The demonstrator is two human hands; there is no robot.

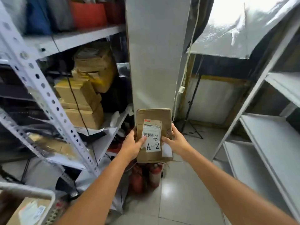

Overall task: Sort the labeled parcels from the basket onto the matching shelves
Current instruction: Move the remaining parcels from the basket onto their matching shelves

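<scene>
Parcel [154, 115]: small flat brown cardboard box, held up in mid-air in front of the person, well above the floor, face toward the camera; white shipping label with barcode, and below it a sticker reading "A-2" [153, 146]

Left hand [131, 146] grips the box's left edge, thumb lying on the label's lower left corner, fingers wrapped behind; right hand [177, 140] grips the right edge, thumb on the front face, fingers behind; both clamped on the box

Handling, as judged: thin board, slightly dented at the top, so probably light and fairly stiff, though it may flex if squeezed hard; cardboard surface gives good friction, the glossy label less so; best held by the two long edges as now, or one hand under the bottom edge; contents unknown, so set it down, don't toss it

Around: grey pillar [155, 62] directly behind; left rack [53, 103] of perforated steel, crowded with stacked brown boxes [81, 95]; right shelving [267, 132], its grey boards showing bare; no shelf tag legible, so which one is A-2 cannot be told; red fire extinguishers [155, 174] on the floor beneath the parcel; basket [50, 196] at lower left, another labelled parcel [29, 211] inside
</scene>
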